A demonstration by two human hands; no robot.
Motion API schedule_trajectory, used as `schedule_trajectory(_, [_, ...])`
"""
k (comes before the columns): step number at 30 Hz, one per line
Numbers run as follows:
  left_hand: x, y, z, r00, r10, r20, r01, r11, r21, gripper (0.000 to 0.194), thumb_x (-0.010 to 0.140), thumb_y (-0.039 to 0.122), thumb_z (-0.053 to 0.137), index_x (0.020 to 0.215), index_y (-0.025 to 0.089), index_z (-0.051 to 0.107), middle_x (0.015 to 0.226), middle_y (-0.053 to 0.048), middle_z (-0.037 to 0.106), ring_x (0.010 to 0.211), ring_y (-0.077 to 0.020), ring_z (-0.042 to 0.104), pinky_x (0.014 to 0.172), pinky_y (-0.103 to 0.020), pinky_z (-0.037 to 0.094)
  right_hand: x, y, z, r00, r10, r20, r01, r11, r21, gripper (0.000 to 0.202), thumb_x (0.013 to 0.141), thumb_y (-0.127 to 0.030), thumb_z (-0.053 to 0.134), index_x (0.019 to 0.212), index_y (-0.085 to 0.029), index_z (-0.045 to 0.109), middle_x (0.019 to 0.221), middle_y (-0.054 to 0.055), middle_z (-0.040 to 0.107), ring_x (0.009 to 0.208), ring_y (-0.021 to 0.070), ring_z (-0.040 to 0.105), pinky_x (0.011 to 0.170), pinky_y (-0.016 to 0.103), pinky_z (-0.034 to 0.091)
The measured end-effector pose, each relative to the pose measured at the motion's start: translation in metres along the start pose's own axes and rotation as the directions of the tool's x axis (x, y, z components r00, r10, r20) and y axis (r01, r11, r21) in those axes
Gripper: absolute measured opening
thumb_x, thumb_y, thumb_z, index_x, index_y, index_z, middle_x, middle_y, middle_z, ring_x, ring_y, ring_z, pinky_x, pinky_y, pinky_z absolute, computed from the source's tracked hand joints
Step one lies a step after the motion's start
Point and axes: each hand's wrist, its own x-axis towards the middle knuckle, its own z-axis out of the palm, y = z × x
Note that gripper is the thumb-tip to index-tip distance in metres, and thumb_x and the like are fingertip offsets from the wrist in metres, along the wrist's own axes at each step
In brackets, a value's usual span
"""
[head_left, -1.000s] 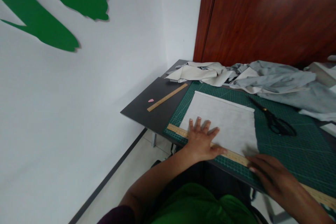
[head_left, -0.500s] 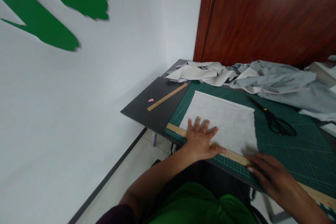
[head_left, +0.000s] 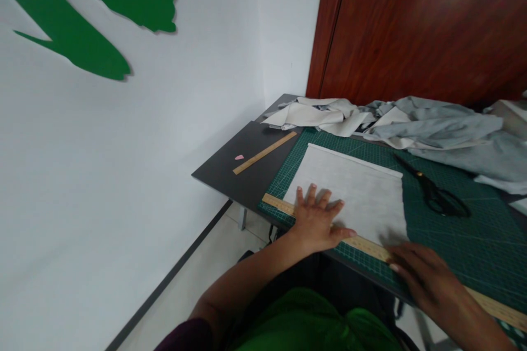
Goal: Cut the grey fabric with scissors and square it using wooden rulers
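A white piece of cloth (head_left: pixel 358 189) with a folded far edge lies on the green cutting mat (head_left: pixel 444 252). A long wooden ruler (head_left: pixel 370 248) runs across its near edge. My left hand (head_left: pixel 315 222) lies flat with spread fingers over cloth and ruler. Toward the right, my right hand (head_left: pixel 430 279) rests on the ruler at the cloth's near right corner, thumb on the near side and fingers on the far side. Black scissors (head_left: pixel 432 189) lie on the mat right of the cloth.
A short wooden ruler (head_left: pixel 264 153) and a small pink piece (head_left: pixel 239 157) lie on the dark table (head_left: pixel 222 175) at the left. Crumpled grey and white fabric (head_left: pixel 444 120) is heaped along the back. Behind stand a white wall and a reddish wooden door (head_left: pixel 411 27).
The view has shifted slightly, so everything sits a little further right. Both hands keep their places on the ruler and cloth.
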Motion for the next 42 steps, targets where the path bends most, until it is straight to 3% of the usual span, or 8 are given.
schedule_trajectory(4, [-0.001,0.0,-0.003,1.0,0.0,0.015,0.0,0.999,0.033,0.076,0.096,0.081,0.047,0.156,0.036,0.052,0.166,-0.005,0.046,0.157,-0.0456,0.029,0.124,-0.078,0.019,0.0,0.0,0.003,0.997,-0.056,-0.045,0.055,0.998,-0.025,0.03,0.105,-0.039,0.052,0.107,-0.02,0.075,0.099,0.01,0.077,0.088,0.0224,0.076,0.076,0.034,0.064])
schedule_trajectory(15, [-0.001,-0.002,-0.008,0.999,-0.024,0.044,0.023,1.0,0.02,0.076,0.097,0.08,0.043,0.157,0.034,0.05,0.167,-0.004,0.045,0.158,-0.0457,0.026,0.125,-0.077,0.016,-0.005,0.005,0.011,1.0,0.001,-0.015,0.0,0.999,0.034,0.027,0.103,-0.037,0.053,0.113,-0.023,0.074,0.103,0.009,0.077,0.093,0.0245,0.074,0.079,0.038,0.063])
schedule_trajectory(27, [0.001,0.001,-0.009,0.998,-0.047,0.043,0.047,0.999,-0.017,0.074,0.098,0.079,0.044,0.155,0.031,0.053,0.165,-0.006,0.047,0.157,-0.0474,0.026,0.124,-0.08,0.014,-0.001,0.001,0.005,1.0,0.0,-0.013,0.0,1.0,0.012,0.037,0.106,-0.048,0.05,0.111,-0.022,0.075,0.104,0.009,0.077,0.095,0.0241,0.076,0.08,0.036,0.064])
schedule_trajectory(34, [0.003,0.003,-0.007,0.996,-0.086,0.028,0.087,0.996,-0.015,0.054,0.108,0.06,0.037,0.151,0.033,0.056,0.164,-0.001,0.049,0.157,-0.0453,0.028,0.124,-0.079,0.02,-0.002,0.003,0.003,0.999,0.037,0.028,-0.038,0.999,0.033,0.04,0.106,-0.052,0.05,0.11,-0.024,0.078,0.105,0.009,0.078,0.094,0.0241,0.077,0.08,0.037,0.065])
schedule_trajectory(42, [0.002,0.004,-0.011,0.995,-0.09,0.051,0.09,0.996,-0.007,0.06,0.104,0.066,0.042,0.152,0.032,0.055,0.165,-0.001,0.048,0.157,-0.0461,0.027,0.124,-0.08,0.019,0.003,-0.001,0.001,1.0,0.01,0.0,-0.01,1.0,-0.002,0.04,0.106,-0.051,0.05,0.107,-0.023,0.078,0.099,0.009,0.077,0.089,0.0231,0.076,0.076,0.036,0.064])
